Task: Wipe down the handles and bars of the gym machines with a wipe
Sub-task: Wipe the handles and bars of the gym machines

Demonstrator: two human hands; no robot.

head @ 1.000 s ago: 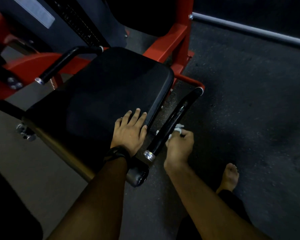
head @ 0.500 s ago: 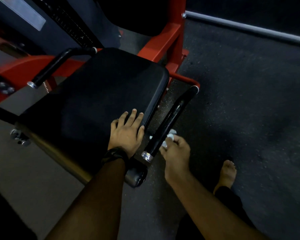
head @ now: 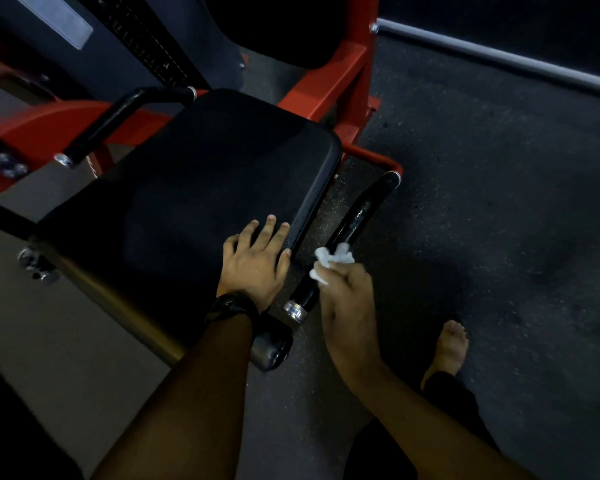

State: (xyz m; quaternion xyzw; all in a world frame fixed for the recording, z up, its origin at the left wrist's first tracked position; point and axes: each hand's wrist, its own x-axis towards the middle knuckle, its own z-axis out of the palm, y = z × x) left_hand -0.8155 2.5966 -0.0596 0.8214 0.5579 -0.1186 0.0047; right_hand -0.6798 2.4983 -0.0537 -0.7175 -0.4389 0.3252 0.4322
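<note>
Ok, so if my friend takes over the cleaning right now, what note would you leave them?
Left hand: flat on the seat pad, holding nothing.
Right hand: pinches the white wipe against the lower half of the right-side handle.
Done: that handle is mid-wipe; its upper part looks shiny.
Left: wipe down to its metal end cap, then do the left-side handle beyond the seat.

The wipe [head: 329, 261] hides a stretch of the handle [head: 359, 216] — fingertips of the right hand [head: 349, 306] vanish beneath it.
</note>
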